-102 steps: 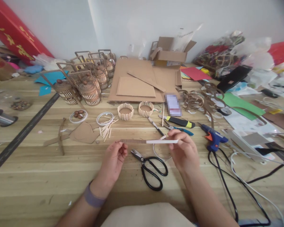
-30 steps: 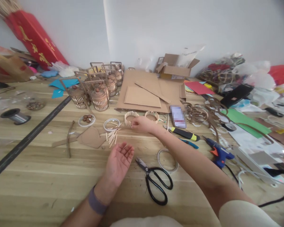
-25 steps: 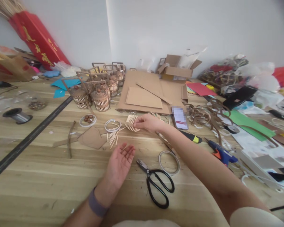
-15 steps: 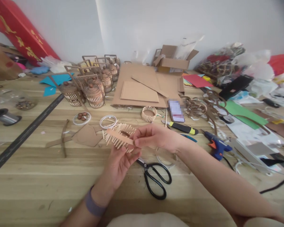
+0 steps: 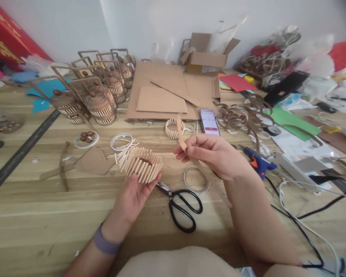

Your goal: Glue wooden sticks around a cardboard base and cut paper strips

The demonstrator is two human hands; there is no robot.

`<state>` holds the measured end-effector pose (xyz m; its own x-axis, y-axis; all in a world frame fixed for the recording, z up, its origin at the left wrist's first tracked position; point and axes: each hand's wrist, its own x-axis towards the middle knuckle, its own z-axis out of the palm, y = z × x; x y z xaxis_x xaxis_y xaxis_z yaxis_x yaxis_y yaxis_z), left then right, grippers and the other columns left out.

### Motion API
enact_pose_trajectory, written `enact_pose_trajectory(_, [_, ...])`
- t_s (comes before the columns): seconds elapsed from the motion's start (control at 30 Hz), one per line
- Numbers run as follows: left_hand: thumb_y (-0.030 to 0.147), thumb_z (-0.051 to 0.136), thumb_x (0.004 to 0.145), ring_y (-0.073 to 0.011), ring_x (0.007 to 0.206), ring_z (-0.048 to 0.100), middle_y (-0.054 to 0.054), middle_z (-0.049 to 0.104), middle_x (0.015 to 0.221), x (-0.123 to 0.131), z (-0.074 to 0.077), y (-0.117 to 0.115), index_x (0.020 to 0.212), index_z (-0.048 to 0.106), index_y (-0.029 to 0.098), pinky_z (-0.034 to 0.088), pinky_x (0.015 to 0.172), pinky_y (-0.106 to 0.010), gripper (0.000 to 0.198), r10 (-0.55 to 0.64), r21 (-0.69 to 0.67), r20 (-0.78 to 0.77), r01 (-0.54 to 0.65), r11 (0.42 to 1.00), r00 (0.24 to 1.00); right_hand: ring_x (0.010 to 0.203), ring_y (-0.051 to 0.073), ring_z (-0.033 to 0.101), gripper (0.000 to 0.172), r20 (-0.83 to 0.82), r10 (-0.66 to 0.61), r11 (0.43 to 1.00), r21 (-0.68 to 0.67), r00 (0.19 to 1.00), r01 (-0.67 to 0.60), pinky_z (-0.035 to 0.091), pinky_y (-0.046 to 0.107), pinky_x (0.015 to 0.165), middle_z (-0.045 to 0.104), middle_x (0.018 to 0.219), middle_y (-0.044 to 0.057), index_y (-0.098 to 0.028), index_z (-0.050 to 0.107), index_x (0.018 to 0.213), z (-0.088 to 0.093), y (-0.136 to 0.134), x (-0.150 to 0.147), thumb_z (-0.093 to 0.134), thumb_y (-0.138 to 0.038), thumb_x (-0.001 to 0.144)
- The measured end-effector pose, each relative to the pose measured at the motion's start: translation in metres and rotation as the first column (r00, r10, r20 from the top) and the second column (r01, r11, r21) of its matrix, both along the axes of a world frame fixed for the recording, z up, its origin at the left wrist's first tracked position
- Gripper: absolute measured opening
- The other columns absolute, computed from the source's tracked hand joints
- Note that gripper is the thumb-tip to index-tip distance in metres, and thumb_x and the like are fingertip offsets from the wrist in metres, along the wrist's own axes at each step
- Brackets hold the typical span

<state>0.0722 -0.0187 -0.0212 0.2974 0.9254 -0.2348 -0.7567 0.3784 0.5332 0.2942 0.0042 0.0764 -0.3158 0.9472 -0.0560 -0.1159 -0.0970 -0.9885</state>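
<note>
My left hand (image 5: 137, 194) is closed around the lower side of a ring of short wooden sticks (image 5: 144, 169), held tilted above the table. My right hand (image 5: 210, 154) pinches a long thin tan strip (image 5: 181, 132) between thumb and fingers; one end points up and the other trails down past the wrist. The strip and the stick ring are apart. Just below the hands lie black-handled scissors (image 5: 180, 204), blades partly hidden by my left hand. A white ring (image 5: 196, 179) rests near the scissors. Loose sticks (image 5: 122, 154) lie behind the held ring.
A second stick ring (image 5: 173, 129) and a phone (image 5: 210, 122) are beyond my hands. A blue glue gun (image 5: 259, 161) with cables lies right. Lidded baskets with handles (image 5: 100, 107) stand back left, beside flat cardboard (image 5: 161, 100). Brown curled strips (image 5: 233, 115) are piled back right.
My right hand has moved right, carrying the strip away from the stick ring and turning it more upright. The left hand still holds the ring, slightly lower left. The view has shifted.
</note>
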Motion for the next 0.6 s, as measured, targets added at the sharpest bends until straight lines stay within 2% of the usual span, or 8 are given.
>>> enact_pose_trajectory(0.1, [0.036, 0.082, 0.073, -0.0309, 0.106, 0.068, -0.006, 0.073, 0.112, 0.0, 0.002, -0.001, 0.112, 0.065, 0.02, 0.055, 0.097, -0.044, 0.046, -0.032, 0.008, -0.005, 0.032, 0.999, 0.999, 0.076, 0.014, 0.064, 0.012, 0.145, -0.016, 0.999, 0.039, 0.989, 0.011, 0.049, 0.027, 0.074, 0.071, 0.08, 0.0, -0.02, 0.067, 0.076, 0.001, 0.001, 0.0, 0.073, -0.031, 0.077])
enact_pose_trajectory(0.23, [0.028, 0.079, 0.077, -0.0286, 0.105, 0.069, -0.006, 0.074, 0.111, 0.0, 0.006, -0.001, 0.111, 0.064, 0.02, 0.056, 0.096, -0.043, 0.038, -0.006, 0.003, -0.01, 0.006, 1.0, 1.0, 0.073, 0.013, 0.061, 0.01, 0.234, 0.097, 0.993, 0.039, 0.967, -0.109, 0.048, 0.027, 0.071, 0.067, 0.077, -0.001, -0.019, 0.064, 0.077, -0.001, -0.001, -0.009, 0.067, -0.028, 0.08])
enact_pose_trajectory(0.4, [0.021, 0.069, 0.083, -0.0242, 0.105, 0.068, -0.005, 0.073, 0.112, 0.006, 0.025, 0.001, 0.114, 0.063, 0.022, 0.059, 0.091, -0.04, 0.031, 0.07, -0.059, -0.021, -0.071, 0.996, 0.997, 0.069, 0.011, 0.057, 0.015, 0.354, 0.185, 0.973, 0.067, 0.917, -0.222, 0.044, 0.023, 0.063, 0.065, 0.075, -0.002, -0.018, 0.062, 0.078, 0.002, -0.003, -0.013, 0.062, -0.032, 0.083])
enact_pose_trajectory(0.5, [0.029, 0.063, 0.088, -0.0232, 0.098, 0.07, -0.006, 0.073, 0.104, 0.015, 0.035, 0.002, 0.112, 0.064, 0.022, 0.061, 0.084, -0.039, 0.025, 0.124, -0.105, -0.04, -0.127, 0.986, 0.991, 0.066, 0.011, 0.055, 0.017, 0.464, 0.185, 0.962, 0.095, 0.866, -0.257, 0.041, 0.023, 0.06, 0.063, 0.072, -0.003, -0.018, 0.061, 0.077, 0.006, -0.003, -0.011, 0.06, -0.033, 0.084])
enact_pose_trajectory(0.6, [0.042, 0.059, 0.09, -0.0222, 0.094, 0.07, -0.006, 0.073, 0.101, 0.025, 0.037, 0.002, 0.112, 0.065, 0.021, 0.061, 0.081, -0.037, 0.032, 0.159, -0.143, -0.036, -0.162, 0.976, 0.987, 0.062, 0.01, 0.053, 0.019, 0.576, 0.156, 0.961, 0.102, 0.803, -0.259, 0.038, 0.023, 0.057, 0.061, 0.068, -0.003, -0.018, 0.061, 0.075, 0.006, -0.002, -0.008, 0.059, -0.035, 0.084])
